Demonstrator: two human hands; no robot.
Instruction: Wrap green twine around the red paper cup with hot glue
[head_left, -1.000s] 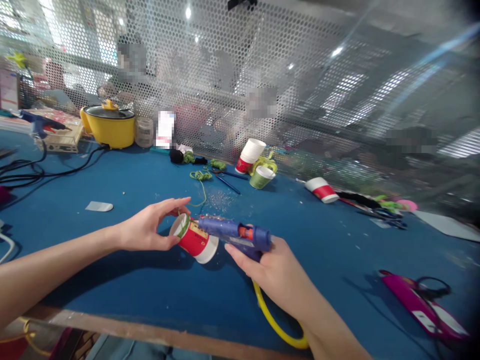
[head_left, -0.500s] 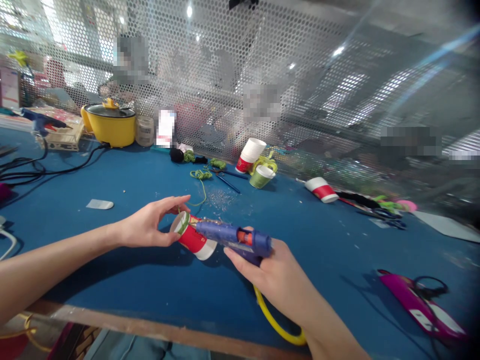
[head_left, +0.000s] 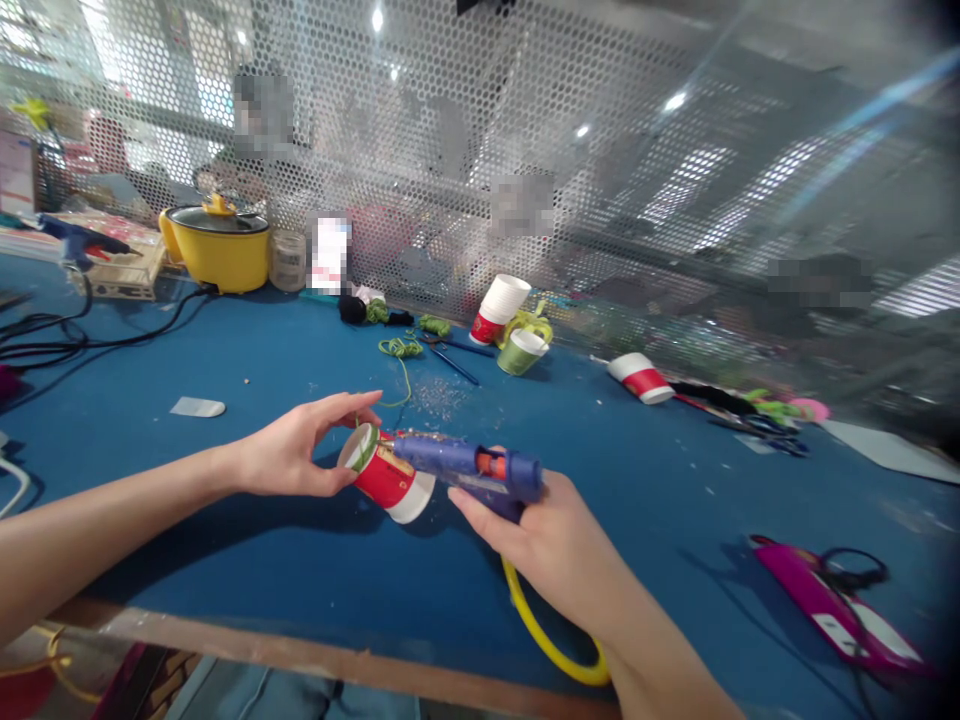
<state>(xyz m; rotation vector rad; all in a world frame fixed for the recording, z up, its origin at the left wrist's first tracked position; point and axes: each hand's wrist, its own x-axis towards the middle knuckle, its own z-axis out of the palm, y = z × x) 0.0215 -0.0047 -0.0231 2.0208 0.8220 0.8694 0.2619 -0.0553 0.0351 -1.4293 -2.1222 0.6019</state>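
Observation:
My left hand (head_left: 307, 448) holds a red and white paper cup (head_left: 386, 480) by its rim end, thumb below and fingers above. The cup lies tilted, with green yarn (head_left: 364, 448) around it near the rim. In my right hand (head_left: 536, 535) is a blue glue gun (head_left: 465, 462), its nozzle at the cup beside the yarn. A yellow cable (head_left: 536, 635) hangs below the gun. The green strand (head_left: 409, 385) runs back to a loose tangle on the table.
Along the back stand a yellow pot (head_left: 221, 250), a glass jar (head_left: 288, 262), stacked cups (head_left: 500, 308) and a green cup (head_left: 522, 352). Another cup (head_left: 641, 378) lies at right, a magenta object (head_left: 832, 605) nearer. A second glue gun (head_left: 86, 243) is at far left.
The cup has turned slightly in my left hand, showing more of its printed label. The glue gun's body has tipped up a little, with its nozzle still at the cup.

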